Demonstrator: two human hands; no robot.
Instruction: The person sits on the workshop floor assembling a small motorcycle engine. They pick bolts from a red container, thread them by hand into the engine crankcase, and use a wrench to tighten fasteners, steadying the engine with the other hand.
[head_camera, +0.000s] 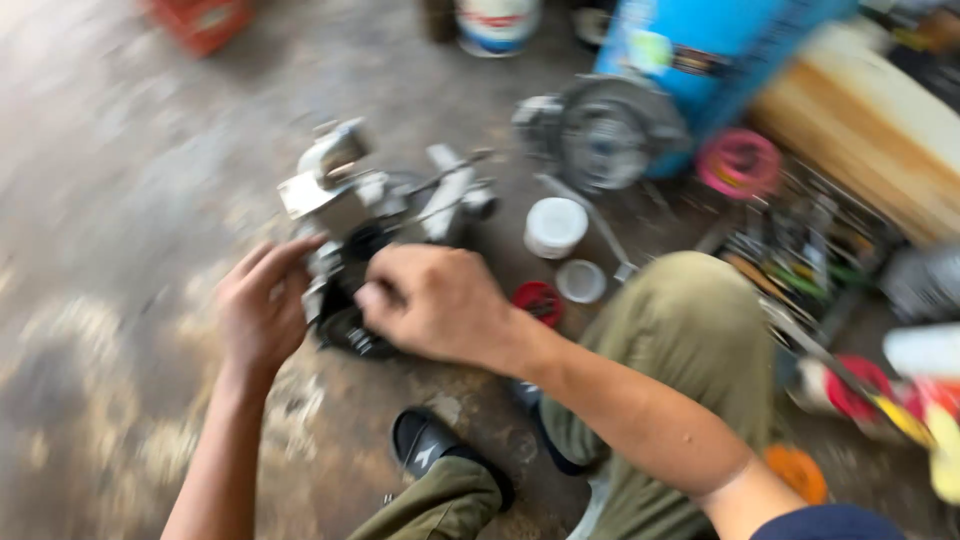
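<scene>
Upper left of the frame is just stained, blotchy concrete floor (110, 200) with a red crate (200, 20) at the top edge, all pretty smeared by motion blur.

Left of centre, the left hand (262, 310) is flat against the side of a small engine assembly (350, 215), fingers spread. Looks to me like it's bracing the thing so it doesn't slide around on the floor. That grip is loose, more a steadying palm than a real clasp.

The engine assembly sits on the floor in the middle-left of the frame: silver-grey cast metal on top, a boxy block and a curved pipe-like bit, with darker, greasy round parts lower down. Fine detail is too blurry to call.

The right hand (435, 305) is curled tight over the dark lower part, knuckles up. It seems clenched around something small there, but I can't tell what, the fingers hide it.

Just right of that: a red cap (540, 300), a small grey lid (581, 281) and a white tub (555, 227), probably parked within reach. Further right, a round metal housing (600, 135) against a blue container (690, 60), a pink coil (740, 162), and a jumble of tools (800, 255).
</scene>
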